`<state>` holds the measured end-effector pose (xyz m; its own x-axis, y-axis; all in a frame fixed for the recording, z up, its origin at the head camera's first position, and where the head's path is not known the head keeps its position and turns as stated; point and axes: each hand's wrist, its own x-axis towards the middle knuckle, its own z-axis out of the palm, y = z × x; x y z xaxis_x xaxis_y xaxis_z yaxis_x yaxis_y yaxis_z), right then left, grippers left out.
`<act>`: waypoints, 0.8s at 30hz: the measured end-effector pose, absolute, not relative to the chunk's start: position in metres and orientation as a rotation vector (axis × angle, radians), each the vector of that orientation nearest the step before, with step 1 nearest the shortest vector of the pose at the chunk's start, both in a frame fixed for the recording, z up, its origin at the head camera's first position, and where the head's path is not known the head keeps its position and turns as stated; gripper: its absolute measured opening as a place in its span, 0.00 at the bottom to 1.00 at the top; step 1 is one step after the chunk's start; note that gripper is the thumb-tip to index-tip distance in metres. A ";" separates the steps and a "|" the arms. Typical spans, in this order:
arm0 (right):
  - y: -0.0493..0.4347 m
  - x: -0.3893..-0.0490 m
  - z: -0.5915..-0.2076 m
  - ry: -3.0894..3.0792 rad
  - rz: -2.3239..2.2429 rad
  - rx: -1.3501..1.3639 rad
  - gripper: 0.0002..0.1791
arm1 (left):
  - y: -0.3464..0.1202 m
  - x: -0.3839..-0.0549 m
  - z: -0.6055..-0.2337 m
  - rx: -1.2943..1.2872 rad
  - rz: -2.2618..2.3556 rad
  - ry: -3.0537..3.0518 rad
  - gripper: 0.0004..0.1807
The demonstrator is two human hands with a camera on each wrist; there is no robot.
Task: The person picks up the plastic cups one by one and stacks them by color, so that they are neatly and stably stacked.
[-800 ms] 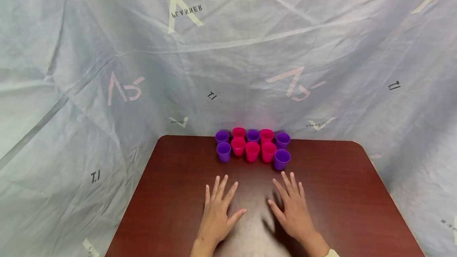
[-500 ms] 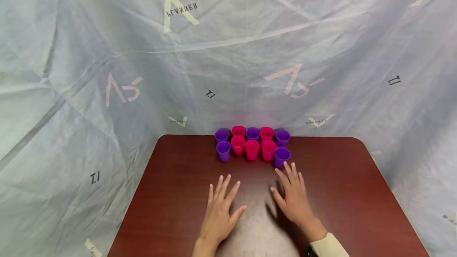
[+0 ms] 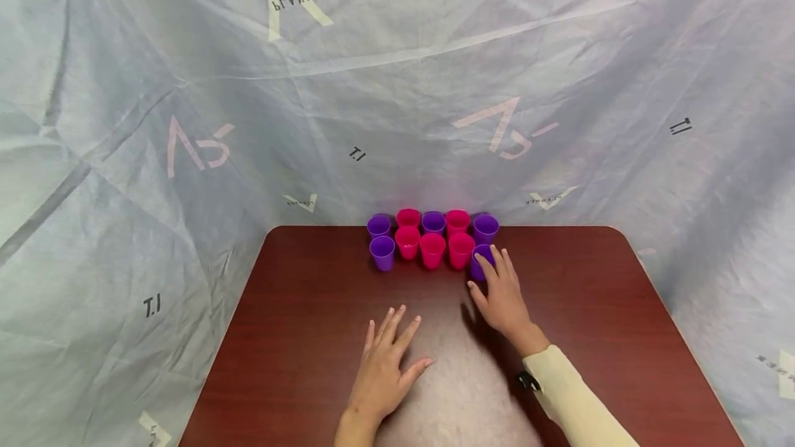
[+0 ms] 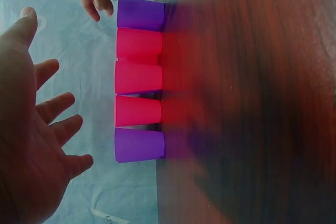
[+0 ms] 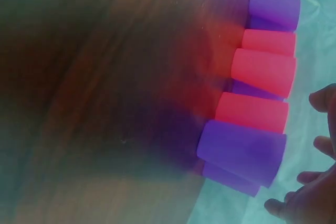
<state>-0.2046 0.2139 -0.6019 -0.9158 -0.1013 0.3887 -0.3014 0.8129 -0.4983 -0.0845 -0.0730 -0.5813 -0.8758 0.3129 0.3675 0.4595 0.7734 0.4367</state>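
Note:
Two rows of small cups stand upright, mouths up, at the far side of the table. In the front row, a purple cup (image 3: 381,254) stands at the left end, several pink cups (image 3: 433,251) in the middle, and another purple cup (image 3: 477,270) at the right end. My right hand (image 3: 503,301) reaches over that right-end cup, fingers spread; in the right wrist view the fingertips (image 5: 274,206) hang a little above its rim. Nearer the front, my left hand (image 3: 380,379) hovers over the table with fingers straight and spread, holding nothing.
Behind the front row stand more purple and pink cups, including a purple cup (image 3: 486,227) at the right. The dark wooden table (image 3: 298,336) ends at a grey printed sheet (image 3: 397,109) that hangs around its back and sides.
My right hand has moved forward from mid-table to the right-end purple cup, its sleeve coming into view. My left hand has barely moved. The head view has tilted slightly.

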 end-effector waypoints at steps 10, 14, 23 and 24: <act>0.213 -0.234 -0.613 -2.735 0.789 0.245 0.40 | -0.071 -0.083 -0.582 -0.623 -0.796 -2.725 0.36; 0.213 -0.240 -0.619 -2.762 0.773 0.224 0.40 | -0.069 -0.082 -0.585 -0.640 -0.794 -2.718 0.35; 0.215 -0.238 -0.622 -2.707 0.813 0.254 0.35 | -0.067 -0.080 -0.592 -0.623 -0.784 -2.715 0.35; 0.215 -0.236 -0.620 -2.713 0.822 0.246 0.36 | -0.067 -0.079 -0.592 -0.617 -0.791 -2.717 0.35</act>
